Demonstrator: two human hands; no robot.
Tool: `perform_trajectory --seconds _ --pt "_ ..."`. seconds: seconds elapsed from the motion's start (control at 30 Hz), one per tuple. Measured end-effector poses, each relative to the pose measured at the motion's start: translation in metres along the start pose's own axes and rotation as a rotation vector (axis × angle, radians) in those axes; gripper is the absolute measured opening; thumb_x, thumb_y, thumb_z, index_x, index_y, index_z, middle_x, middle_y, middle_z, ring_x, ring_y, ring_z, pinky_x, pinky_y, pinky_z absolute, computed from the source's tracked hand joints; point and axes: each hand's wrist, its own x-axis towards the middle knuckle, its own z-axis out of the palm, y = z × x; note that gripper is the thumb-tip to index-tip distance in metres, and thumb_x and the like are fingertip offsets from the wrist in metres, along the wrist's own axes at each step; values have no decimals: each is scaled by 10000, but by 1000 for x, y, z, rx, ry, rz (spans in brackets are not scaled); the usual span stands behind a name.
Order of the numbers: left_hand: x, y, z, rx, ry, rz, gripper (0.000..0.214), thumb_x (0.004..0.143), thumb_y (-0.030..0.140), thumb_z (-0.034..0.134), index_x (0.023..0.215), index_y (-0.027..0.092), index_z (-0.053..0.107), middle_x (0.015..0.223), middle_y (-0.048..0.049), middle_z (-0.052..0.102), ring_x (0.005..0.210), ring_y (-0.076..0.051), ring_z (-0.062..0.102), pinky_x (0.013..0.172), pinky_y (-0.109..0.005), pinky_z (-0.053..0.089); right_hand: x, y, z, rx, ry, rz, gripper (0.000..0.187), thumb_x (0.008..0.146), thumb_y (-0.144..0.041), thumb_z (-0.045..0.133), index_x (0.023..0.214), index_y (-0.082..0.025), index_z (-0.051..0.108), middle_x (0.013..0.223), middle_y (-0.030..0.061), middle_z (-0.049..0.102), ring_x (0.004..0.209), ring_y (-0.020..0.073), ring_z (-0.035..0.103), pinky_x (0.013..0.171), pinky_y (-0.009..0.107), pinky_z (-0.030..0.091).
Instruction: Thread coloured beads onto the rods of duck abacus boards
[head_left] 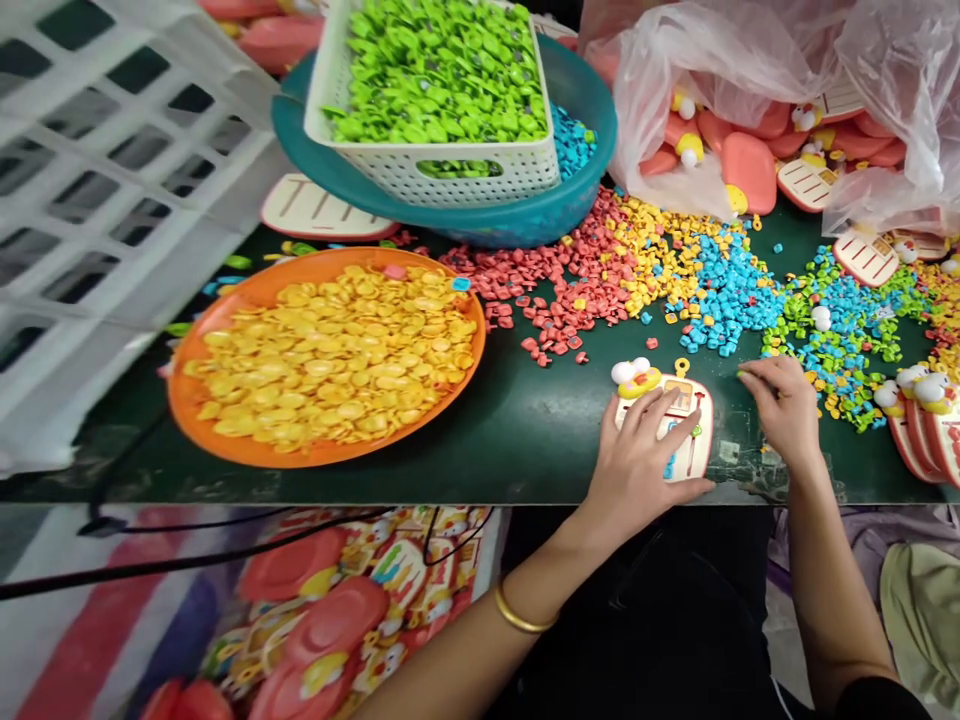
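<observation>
Your spread left hand (637, 452) rests on a cream, red-rimmed plastic panel (703, 440), seemingly part-filled; your right hand (787, 408) pinches a tiny green piece (742, 374).

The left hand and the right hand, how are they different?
The left hand has its fingers spread over the white toy board; the right hand is off the board, fingertips pinched together.
A tiny green bit shows at the right hand's fingertips, but none at the left's.
The left arm wears a gold-coloured bracelet; the right forearm shows none.
Both hands are bare.
</observation>
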Motion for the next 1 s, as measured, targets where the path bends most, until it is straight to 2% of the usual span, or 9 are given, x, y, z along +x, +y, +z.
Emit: perform_trajectory --seconds 0.1,0.27,0.4,0.53,0.63,0.7,0.77,0.87,1.0 --pt "-1 4 2 12 23 -31 743 714 636 774 1328 247 618 1474 -148 511 1357 -394 438 1165 -633 203 -4 -20 18 197 -188 48 169 914 -271 578 940 -245 743 901 45 672 873 199 623 809 351 514" --pt "1 8 3 8 76 -82 892 690 661 774 1391 162 539 1448 -165 533 1337 -382 463 1169 -587 231 -14 -36 34 86 -98 48 202 904 -222 542 904 -225 743 916 61 602 889 200 598 791 337 514" --pt "2 8 2 24 75 -85 888 701 609 794 1433 197 504 1450 -139 535 1332 -369 472 1162 -581 243 -22 -32 18 40 -217 -90 286 937 -190 476 951 -246 755 942 65 636 907 196 597 792 327 506" --pt "2 5 2 45 64 -54 773 702 586 805 1360 239 596 1462 -140 522 1327 -395 463 1135 -624 250 -11 1 -8 -193 57 10 284 936 -210 481 981 -232 760 952 88 672 908 234 575 810 383 486" --pt "3 3 4 48 73 -47 765 705 570 807 1363 240 597 1451 -143 532 1317 -397 469 1129 -626 262 -1 21 -22 -339 33 56 260 920 -222 508 895 -211 767 930 103 701 903 257 550 829 414 462" --pt "3 3 5 45 81 -51 771 700 578 807 1363 245 598 1447 -140 536 1313 -400 472 1129 -628 264 2 21 -24 -287 18 77 256 913 -226 515 848 -201 761 892 102 707 889 253 570 826 408 465" --pt "3 3 5 34 80 -54 775 688 602 806 1348 247 609 1447 -141 535 1314 -400 470 1131 -630 263 3 11 -18 -118 20 105 220 905 -256 545 849 -205 752 884 85 711 873 238 604 806 382 480" --pt "2 5 5 16 73 -59 729 677 626 804 1284 255 647 1449 -132 534 1326 -391 459 1144 -624 245 2 -13 3 166 -107 121 173 892 -278 578 878 -224 742 893 48 715 841 203 637 769 336 500" --pt "1 7 6 -9 99 -76 713 657 641 811 1206 214 654 1403 -134 568 1317 -363 476 1176 -585 214 -4 -39 32 113 -159 71 215 894 -220 542 869 -218 756 898 69 674 885 216 617 814 359 501"
